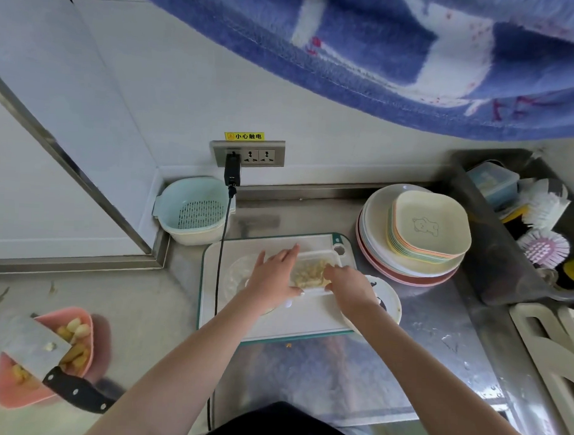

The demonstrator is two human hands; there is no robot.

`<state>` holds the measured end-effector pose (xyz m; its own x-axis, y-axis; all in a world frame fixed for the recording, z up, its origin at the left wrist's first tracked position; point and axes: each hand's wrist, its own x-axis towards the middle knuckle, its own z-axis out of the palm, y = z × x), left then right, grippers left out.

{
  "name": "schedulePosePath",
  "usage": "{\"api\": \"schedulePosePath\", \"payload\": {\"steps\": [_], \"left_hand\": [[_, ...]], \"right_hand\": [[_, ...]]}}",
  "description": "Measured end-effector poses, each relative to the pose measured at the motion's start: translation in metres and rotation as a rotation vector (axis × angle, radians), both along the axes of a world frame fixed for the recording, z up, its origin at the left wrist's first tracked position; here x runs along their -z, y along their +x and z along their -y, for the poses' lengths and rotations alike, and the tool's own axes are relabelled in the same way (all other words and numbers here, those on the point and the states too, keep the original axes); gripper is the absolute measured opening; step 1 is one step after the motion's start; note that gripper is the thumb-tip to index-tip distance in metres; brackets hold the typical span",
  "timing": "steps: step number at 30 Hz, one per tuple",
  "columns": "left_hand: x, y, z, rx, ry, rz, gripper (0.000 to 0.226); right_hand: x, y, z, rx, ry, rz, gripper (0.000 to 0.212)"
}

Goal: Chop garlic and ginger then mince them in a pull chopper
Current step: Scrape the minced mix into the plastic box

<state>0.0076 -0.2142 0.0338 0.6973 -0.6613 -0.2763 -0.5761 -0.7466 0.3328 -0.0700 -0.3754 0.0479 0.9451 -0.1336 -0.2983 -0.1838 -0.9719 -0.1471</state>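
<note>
A clear rectangular container [313, 258] holding pale minced garlic and ginger [309, 272] sits on the white cutting board [307, 320]. My left hand [273, 277] holds its left side, fingers laid along the far edge and thumb at the near edge. My right hand [350, 284] grips its right end with curled fingers touching the mince. A clear round bowl [235, 274] lies partly hidden under my left hand. At the lower left, a cleaver [36, 347] rests across a pink dish [87, 320] of garlic and ginger pieces [76, 333].
A white round piece with black marks [389, 302] lies under my right wrist. Stacked plates and dishes [419, 236] stand at the right, a pale blue colander basket [194, 210] at the back left. A black cable [222, 247] runs from the wall socket across the board. Brushes fill the sink tray [541, 228].
</note>
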Motion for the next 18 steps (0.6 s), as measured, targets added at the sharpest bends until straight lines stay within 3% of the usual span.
{"api": "schedulePosePath", "payload": {"steps": [5, 10, 15, 18], "left_hand": [[-0.003, 0.017, 0.015, -0.014, 0.036, 0.005, 0.093], [-0.009, 0.032, 0.030, 0.005, 0.132, 0.042, 0.087], [-0.014, 0.028, 0.048, -0.015, 0.259, 0.038, 0.105], [-0.016, 0.026, 0.054, 0.004, 0.327, 0.052, 0.098]], "right_hand": [[-0.002, 0.012, 0.001, 0.079, 0.065, -0.029, 0.022], [-0.009, 0.029, 0.000, -0.012, -0.015, -0.075, 0.029], [-0.013, 0.054, 0.010, -0.154, -0.117, -0.085, 0.085], [-0.003, 0.054, 0.013, -0.166, -0.202, -0.140, 0.098]]}}
